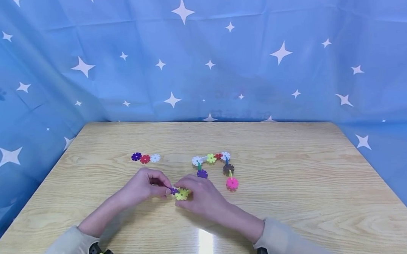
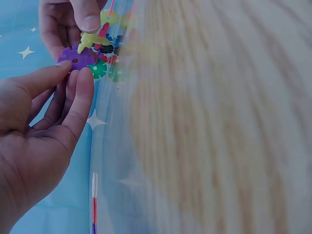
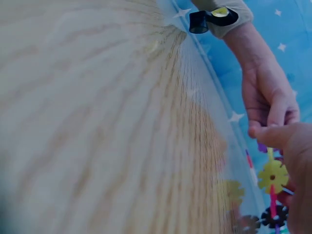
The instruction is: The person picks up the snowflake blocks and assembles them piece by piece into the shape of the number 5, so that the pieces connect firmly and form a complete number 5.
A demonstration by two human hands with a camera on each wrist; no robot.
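Observation:
My left hand (image 1: 143,188) pinches a purple notched plastic disc (image 2: 75,59) between thumb and fingertips. Opposite it, my right hand (image 1: 204,197) grips a yellow notched disc (image 1: 181,194), its thumb over the piece and its other fingers partly hidden. The two discs meet edge to edge, set at an angle to each other. Just beyond the right hand lies a linked chain of discs, with a purple disc (image 1: 202,174) at its near left end and a pink disc (image 1: 232,183) at its near right end.
A short row of a purple disc (image 1: 136,156), a red disc (image 1: 145,159) and a white disc (image 1: 155,158) lies at the back left. The wooden table (image 1: 311,183) meets a blue star-patterned curtain (image 1: 249,79) behind. Both wrists carry dark strapped cameras.

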